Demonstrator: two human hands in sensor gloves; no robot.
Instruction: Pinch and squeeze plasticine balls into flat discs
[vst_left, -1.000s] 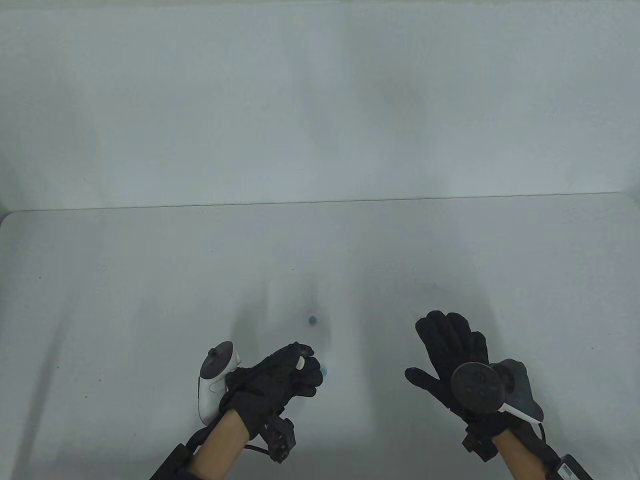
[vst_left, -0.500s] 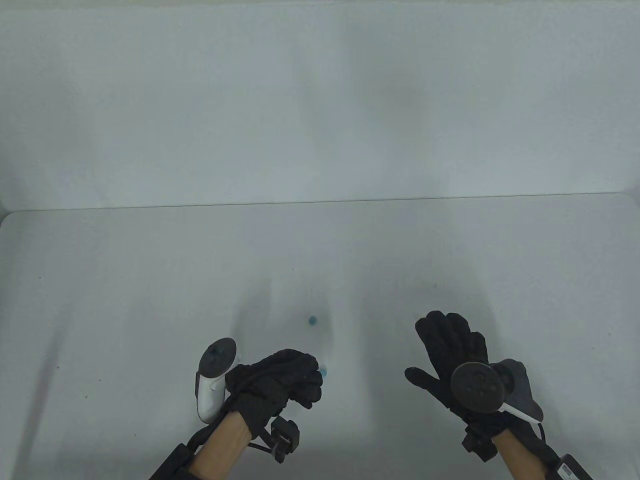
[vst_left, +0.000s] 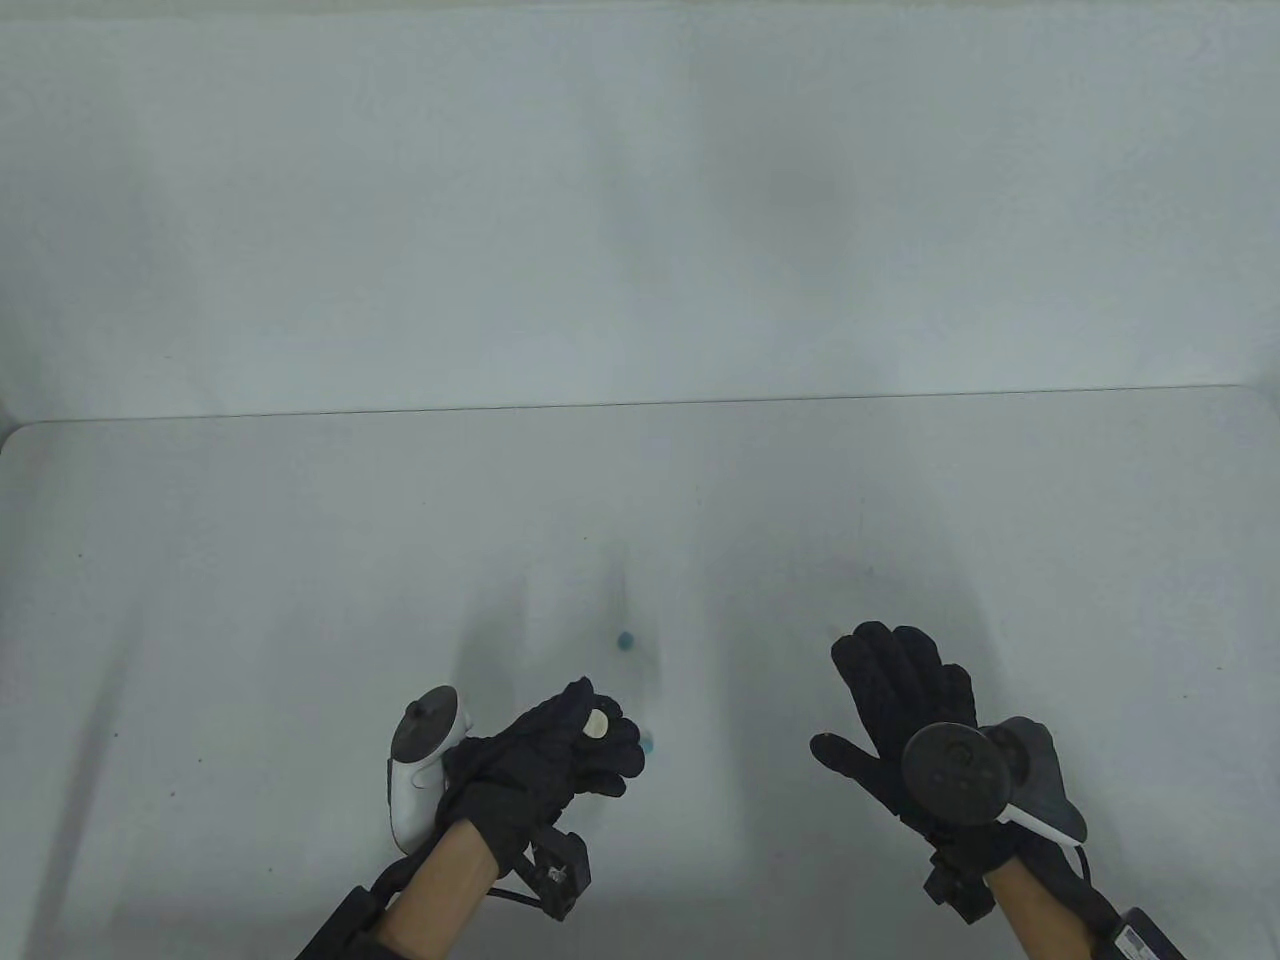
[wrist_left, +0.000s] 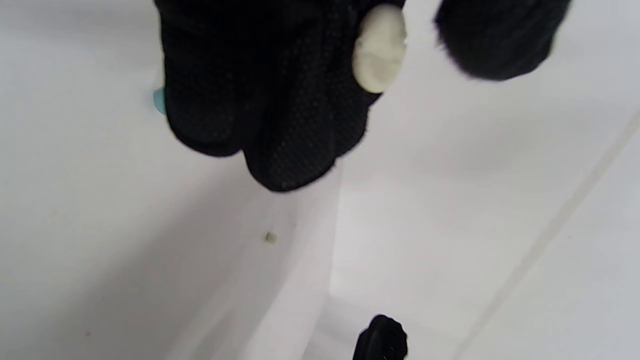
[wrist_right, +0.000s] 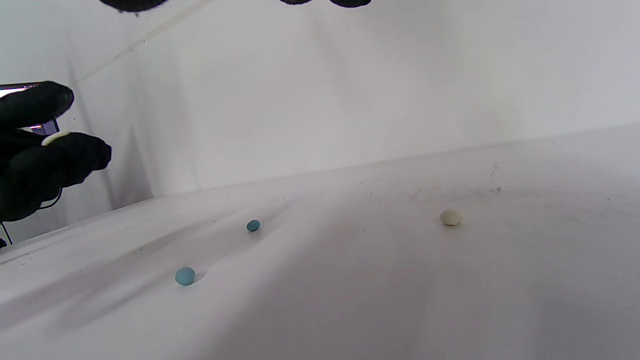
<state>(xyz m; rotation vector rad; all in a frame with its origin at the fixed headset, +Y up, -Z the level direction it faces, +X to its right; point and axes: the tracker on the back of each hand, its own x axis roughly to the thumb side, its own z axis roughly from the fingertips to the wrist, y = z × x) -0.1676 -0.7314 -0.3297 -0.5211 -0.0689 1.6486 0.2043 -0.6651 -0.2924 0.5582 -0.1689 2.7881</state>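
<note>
Table view. The left hand (vst_left: 545, 755) hangs above the white tabletop (vst_left: 300, 560), fingers curled, with a flattened cream plasticine piece (vst_left: 597, 723) lying on the fingers; the thumb stands apart from it, so the grip is narrow but not pressing. A small blue plasticine ball (vst_left: 626, 640) lies on the tabletop beyond that hand. A second blue plasticine ball (vst_left: 649, 743) shows just beside the knuckles, partly hidden. The right hand (vst_left: 905, 705) lies well apart to the right, fingers spread wide, holding nothing. Whether its palm touches the tabletop cannot be told.

Left wrist view. The cream piece (wrist_left: 378, 48) sits on the side of one finger, plainly oval and flattened rather than round, with a crease across it. The thumb tip is off it. A blue edge (wrist_left: 159, 101) peeps from behind the fingers. A tiny cream crumb (wrist_left: 270, 238) lies on the tabletop below.

Right wrist view. The left hand (wrist_right: 42, 150) carries the cream piece (wrist_right: 55, 138) as a thin sliver between thumb and fingers. Three pieces rest untouched and round on the tabletop: two blue balls (wrist_right: 185, 276) (wrist_right: 253, 225) and a cream plasticine ball (wrist_right: 450, 217).

Assessment. One piece appears largely flattened, perhaps needing a final squeeze; three balls remain to be done. No finished discs are seen set down.
</note>
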